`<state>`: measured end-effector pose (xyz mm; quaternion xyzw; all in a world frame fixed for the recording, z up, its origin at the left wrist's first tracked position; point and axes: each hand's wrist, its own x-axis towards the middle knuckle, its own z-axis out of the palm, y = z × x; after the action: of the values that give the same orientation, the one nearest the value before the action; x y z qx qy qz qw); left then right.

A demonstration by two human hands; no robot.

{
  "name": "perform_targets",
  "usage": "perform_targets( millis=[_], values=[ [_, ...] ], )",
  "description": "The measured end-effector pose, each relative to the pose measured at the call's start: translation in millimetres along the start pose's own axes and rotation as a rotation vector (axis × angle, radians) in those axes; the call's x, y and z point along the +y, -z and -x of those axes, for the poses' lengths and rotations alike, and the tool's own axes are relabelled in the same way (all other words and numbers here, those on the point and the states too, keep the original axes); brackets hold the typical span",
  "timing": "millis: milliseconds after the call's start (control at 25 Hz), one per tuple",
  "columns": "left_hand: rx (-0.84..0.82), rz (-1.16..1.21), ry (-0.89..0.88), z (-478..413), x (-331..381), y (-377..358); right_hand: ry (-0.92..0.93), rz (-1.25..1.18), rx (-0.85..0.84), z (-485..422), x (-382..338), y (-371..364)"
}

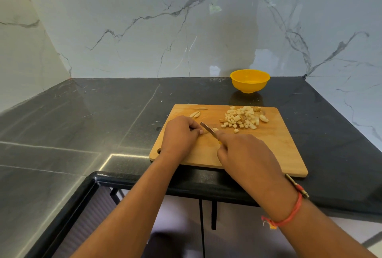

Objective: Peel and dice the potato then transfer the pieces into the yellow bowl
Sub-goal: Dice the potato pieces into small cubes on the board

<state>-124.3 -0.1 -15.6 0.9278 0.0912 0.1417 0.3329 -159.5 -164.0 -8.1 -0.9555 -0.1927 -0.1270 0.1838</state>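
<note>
Left hand (182, 133) curls its fingers onto a tiny potato sliver (215, 129) mid cutting board (268, 150), fingertips right beside the knife (207, 128) the right hand (246, 154) grips. One slip could nick them imo. Diced pile (244, 118) sits at the board's far right, yellow bowl (250, 81) beyond the board.

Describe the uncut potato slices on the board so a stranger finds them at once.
Start at the wooden cutting board on the black counter. Near its far left corner, just beyond the left hand, pale potato slices lie side by side. Unlike the diced pile at the far right, they are long, curved and not yet diced.
</note>
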Motion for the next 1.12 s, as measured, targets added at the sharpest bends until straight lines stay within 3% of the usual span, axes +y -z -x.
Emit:
perform_targets(
  millis=[360,720,1120],
  values=[
    [0.013,0.004,-0.023,-1,-2,-1,0.001,-0.034,-0.082,-23,-9,-10],
    [0.024,0.000,-0.038,-1,-6,-3,-0.039,-0.009,-0.164,17,2,16],
    [-0.062,-0.011,-0.080,-3,-6,-1,-0.058,0.009,-0.035,27,17,34]
  ],
)
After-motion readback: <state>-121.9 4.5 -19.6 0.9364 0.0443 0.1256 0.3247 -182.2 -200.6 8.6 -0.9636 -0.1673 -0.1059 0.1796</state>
